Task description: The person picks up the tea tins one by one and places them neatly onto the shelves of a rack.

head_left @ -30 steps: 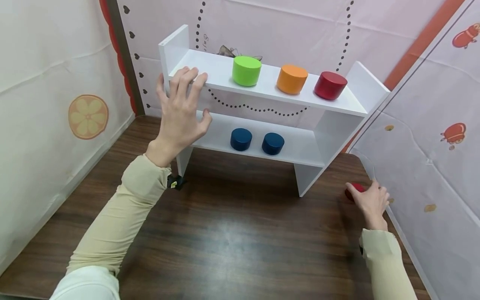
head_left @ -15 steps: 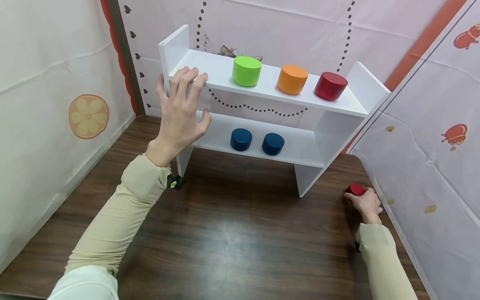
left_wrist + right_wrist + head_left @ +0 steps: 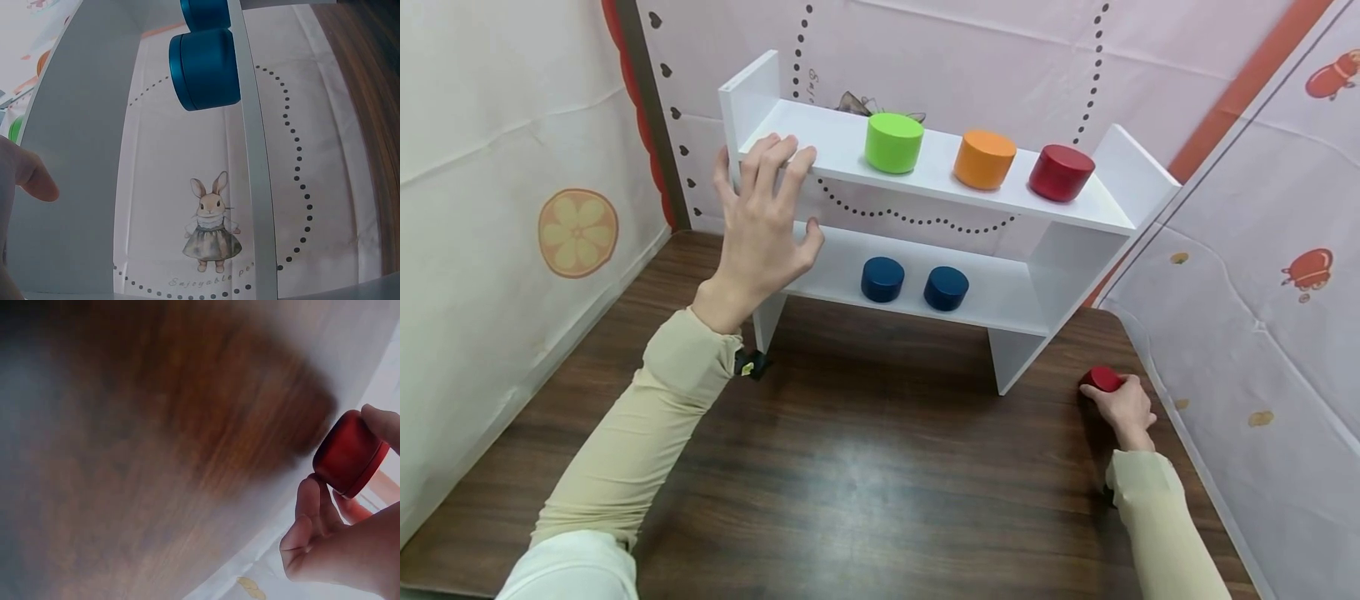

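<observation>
In the head view my left hand (image 3: 763, 225) holds the left end of a white two-tier shelf (image 3: 891, 179), its fingertips over the top board's front edge. The thumb (image 3: 39, 181) shows against the board's underside in the left wrist view. At the far right, my right hand (image 3: 1127, 408) pinches a small red round tin (image 3: 1103, 379) low over the table. In the right wrist view the thumb and fingertips grip opposite sides of this red tin (image 3: 351, 453). A seam circles the tin near one end.
A green cylinder (image 3: 893, 143), an orange cylinder (image 3: 985, 160) and a dark red cylinder (image 3: 1062, 172) stand on the top board. Two blue tins, a left one (image 3: 882, 279) and a right one (image 3: 946, 288), sit on the lower board. Printed cloth walls (image 3: 1232, 333) border the brown table (image 3: 865, 483).
My right hand has closed its fingers on the red tin and shifted slightly left with it. The left hand and the shelf have stayed in place.
</observation>
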`<state>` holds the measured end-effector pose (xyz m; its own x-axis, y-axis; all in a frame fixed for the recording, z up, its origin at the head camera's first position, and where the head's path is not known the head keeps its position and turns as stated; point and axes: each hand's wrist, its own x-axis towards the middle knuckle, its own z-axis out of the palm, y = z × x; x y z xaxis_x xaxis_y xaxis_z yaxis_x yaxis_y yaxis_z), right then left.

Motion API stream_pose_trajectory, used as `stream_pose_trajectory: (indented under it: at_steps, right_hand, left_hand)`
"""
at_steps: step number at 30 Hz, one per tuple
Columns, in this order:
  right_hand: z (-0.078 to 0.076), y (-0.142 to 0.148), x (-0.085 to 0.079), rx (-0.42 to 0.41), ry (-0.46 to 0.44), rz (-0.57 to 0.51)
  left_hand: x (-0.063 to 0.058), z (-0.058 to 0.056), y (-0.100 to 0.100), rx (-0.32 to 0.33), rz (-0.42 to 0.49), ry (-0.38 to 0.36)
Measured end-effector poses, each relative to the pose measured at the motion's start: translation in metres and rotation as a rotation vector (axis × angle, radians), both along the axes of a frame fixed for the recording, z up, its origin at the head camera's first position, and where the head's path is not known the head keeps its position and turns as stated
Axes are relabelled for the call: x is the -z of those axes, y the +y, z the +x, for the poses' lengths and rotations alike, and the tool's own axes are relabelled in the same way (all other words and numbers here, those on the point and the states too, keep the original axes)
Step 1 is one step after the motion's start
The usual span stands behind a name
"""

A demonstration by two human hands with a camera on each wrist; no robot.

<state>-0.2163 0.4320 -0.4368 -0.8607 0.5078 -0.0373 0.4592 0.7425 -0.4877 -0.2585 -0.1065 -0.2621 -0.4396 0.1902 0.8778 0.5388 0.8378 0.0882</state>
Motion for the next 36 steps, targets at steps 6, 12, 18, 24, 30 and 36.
stream_pose_trajectory:
  at_steps: [6,12,18,24,30,36]
  right_hand:
    - [0.005,-0.009,-0.004,-0.027,0.011,0.011]
    - [0.01,-0.02,-0.011,-0.07,0.053,0.003]
    - [0.015,-0.031,-0.023,-0.114,0.125,0.006]
    - [0.025,-0.044,-0.046,-0.175,0.171,0.001]
    - [0.035,-0.054,-0.068,-0.267,0.231,0.027]
    - [0.046,-0.067,-0.088,-0.307,0.273,0.039]
  left_hand:
    - [0.0,0.001,0.0,0.004,0.005,-0.004]
    - [0.001,0.0,0.0,0.008,0.008,-0.001]
    - [0.001,0.0,0.0,0.008,0.013,0.002]
    - [0.001,0.0,0.001,0.004,0.014,0.003]
    - [0.001,0.0,0.001,0.006,0.017,0.007]
    - [0.001,-0.001,0.001,0.007,0.021,0.01]
